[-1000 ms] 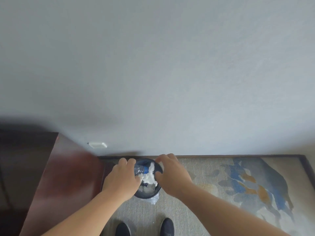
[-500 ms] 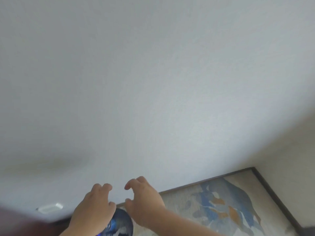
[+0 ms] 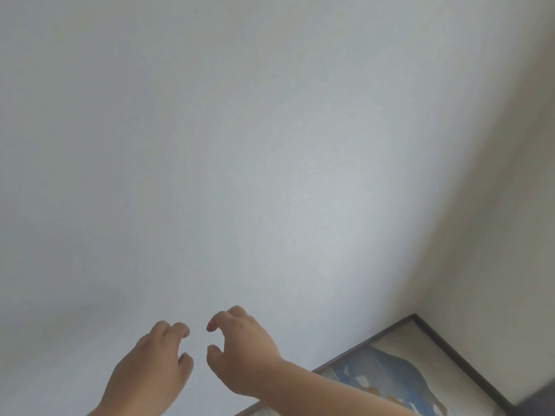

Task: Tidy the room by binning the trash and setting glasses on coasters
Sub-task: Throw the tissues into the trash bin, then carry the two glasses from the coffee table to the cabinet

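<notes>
Two bare forearms rise from the lower edge of the head view, and neither hand holds anything. The left hand is seen from the back, its fingers loosely curled and the thumb bent inward; its grip is slack and empty. The right hand is just beside it, apart by a narrow gap, with its fingertips hooked downward and the thumb curved beneath them, a loose claw around nothing; its grip is likewise unclenched and empty. The right forearm crosses a patterned carpet with blue, cream and ochre patches. A dark strip edges the carpet where it meets the walls and turns at the room's corner. A blurred dark grey shape fills the bottom right corner; what it is cannot be told. Behind the hands stands a plain pale wall, which meets a shadier beige wall on the right. Where the bin, the trash, the glasses and the coasters are cannot be told from this view.
</notes>
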{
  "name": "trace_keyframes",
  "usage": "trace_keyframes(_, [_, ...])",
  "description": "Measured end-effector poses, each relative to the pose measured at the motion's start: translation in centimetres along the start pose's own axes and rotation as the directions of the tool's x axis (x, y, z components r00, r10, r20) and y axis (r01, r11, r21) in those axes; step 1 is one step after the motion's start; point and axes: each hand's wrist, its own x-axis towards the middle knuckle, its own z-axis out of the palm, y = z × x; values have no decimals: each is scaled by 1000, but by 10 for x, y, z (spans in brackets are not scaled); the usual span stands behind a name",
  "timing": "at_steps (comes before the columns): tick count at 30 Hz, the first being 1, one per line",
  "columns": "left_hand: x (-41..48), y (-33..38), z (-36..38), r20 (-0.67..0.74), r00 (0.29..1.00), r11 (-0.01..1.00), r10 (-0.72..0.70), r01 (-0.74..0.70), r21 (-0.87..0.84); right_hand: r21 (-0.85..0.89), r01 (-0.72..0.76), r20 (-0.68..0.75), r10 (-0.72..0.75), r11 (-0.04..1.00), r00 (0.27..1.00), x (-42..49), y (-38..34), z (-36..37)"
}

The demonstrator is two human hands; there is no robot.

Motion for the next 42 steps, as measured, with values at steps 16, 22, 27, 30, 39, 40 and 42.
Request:
trace_keyframes(16, [-95, 82, -130, -259, 883, 919, 392, -367, 140, -269, -49, -416, -70, 962, 907, -174, -70, -89])
trace_keyframes(22, [-160, 99, -156, -280, 855, 900, 436, -408, 157, -286, -90, -460, -54, 954, 886, -249, -98, -93])
trace_keyframes(27, [-206, 119, -173, -315, 855, 912, 411, -379, 160, -305, -45, -459, -105, 951, 882, -292, -110, -105])
trace_keyframes(30, [-234, 132, -178, -349, 866, 934, 357, -317, 167, -318, 27, -430, -169, 948, 887, -313, -109, -112])
trace_keyframes(39, [-364, 130, -172, -359, 933, 986, 32, 30, 164, -254, 372, -184, -422, 893, 888, -366, -125, -72])
trace_keyframes(40, [-383, 124, -174, -357, 934, 981, -3, 72, 181, -229, 409, -146, -446, 883, 883, -372, -134, -61])
trace_keyframes(42, [-423, 107, -181, -371, 925, 961, -81, 170, 216, -193, 496, -75, -517, 846, 853, -384, -158, -36])
